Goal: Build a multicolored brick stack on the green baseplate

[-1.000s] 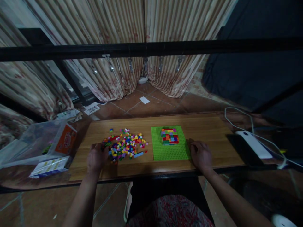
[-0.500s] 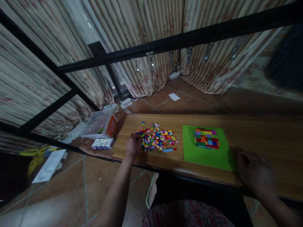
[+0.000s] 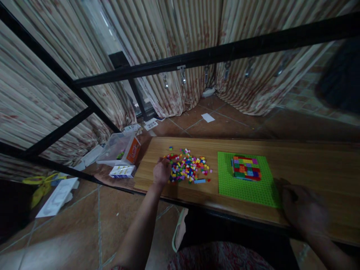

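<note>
Both of the person's hands are at the near part of the wooden table (image 3: pixel 315 161), set well apart. Left hand (image 3: pixel 162 171) is curled, its fingertips at the left edge of some loose bricks; whether it pinches one cannot be told, since the fingers are turned away. Right hand (image 3: pixel 305 206) is blurred and half curled beside the near right corner of a green baseplate (image 3: pixel 242 193); whether it touches the plate or holds anything is unclear.

Taken as a whole, the work looks partway along. Most of the baseplate's studs are bare, a wide spread of loose bricks (image 3: pixel 188 167) is not yet used, and one many-coloured brick block (image 3: pixel 246 168) is already put together. How many of the loose pieces belong with it cannot be judged.

As for where things lie, the baseplate is between the hands, far closer to the right one. The loose bricks start at the left hand's fingertips and spread toward the right hand, stopping short of the plate. The block sits on the plate, to the left of the right hand and farther from the body. One long light-blue brick (image 3: pixel 200 181) lies to the right of the left hand, at the spread's near edge. Smallest, a red piece (image 3: pixel 209 180) lies just past that brick, toward the right hand.
</note>
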Available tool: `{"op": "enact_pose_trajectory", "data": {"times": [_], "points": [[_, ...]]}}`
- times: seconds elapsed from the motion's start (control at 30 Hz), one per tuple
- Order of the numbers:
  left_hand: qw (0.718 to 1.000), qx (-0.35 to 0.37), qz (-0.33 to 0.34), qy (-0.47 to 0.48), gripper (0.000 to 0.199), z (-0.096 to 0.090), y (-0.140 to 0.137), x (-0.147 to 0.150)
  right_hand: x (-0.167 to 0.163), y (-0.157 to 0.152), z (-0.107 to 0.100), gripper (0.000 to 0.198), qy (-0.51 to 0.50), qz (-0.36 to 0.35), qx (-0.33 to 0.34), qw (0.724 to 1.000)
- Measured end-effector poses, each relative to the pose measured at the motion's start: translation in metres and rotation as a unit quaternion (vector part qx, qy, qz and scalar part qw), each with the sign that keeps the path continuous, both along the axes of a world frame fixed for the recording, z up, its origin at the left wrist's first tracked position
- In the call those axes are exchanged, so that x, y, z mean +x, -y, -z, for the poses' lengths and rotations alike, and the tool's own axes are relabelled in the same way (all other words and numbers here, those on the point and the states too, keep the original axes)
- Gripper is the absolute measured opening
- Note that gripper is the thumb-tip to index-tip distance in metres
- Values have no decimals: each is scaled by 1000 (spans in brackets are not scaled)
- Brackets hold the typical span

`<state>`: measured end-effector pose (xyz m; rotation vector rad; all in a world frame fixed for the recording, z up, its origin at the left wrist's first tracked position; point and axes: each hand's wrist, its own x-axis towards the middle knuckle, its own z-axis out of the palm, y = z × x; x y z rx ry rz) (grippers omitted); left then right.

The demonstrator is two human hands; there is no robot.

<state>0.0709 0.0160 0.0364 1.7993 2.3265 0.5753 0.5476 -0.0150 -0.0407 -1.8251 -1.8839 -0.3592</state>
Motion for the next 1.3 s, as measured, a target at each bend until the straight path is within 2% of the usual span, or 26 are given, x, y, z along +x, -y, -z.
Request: {"op": "enact_pose_trajectory", "data": {"times": [0.13,0.23,0.3,0.4,0.5,0.67,0.8,0.93,1.1,1.3], "points": [[997,42,-31,54,14,-9,4,1,-2,1,-1,30,-14,1,0,1000],[981,88,-45,164,14,-19,11,7,-5,1,-2,30,-26,14,2,1000],[956,108,-11,273,14,-24,16,20,-6,1,-3,30,-39,11,9,999],[899,102,63,422,16,-28,21,55,-8,1,-4,29,-62,-1,15,998],[870,77,142,465,13,-28,23,102,-12,2,-7,29,-79,2,17,997],[878,43,260,399,6,-22,17,169,-20,3,-17,25,-99,22,9,995],[891,44,298,340,9,-13,4,200,-23,3,-20,21,-107,31,-2,994],[904,66,318,277,12,-7,-6,215,-23,2,-19,20,-110,36,-3,993],[906,74,341,238,13,-3,-11,225,-24,3,-19,20,-119,39,-9,992],[919,74,314,225,12,0,-13,227,-26,4,-24,20,-127,48,-19,991]]}}
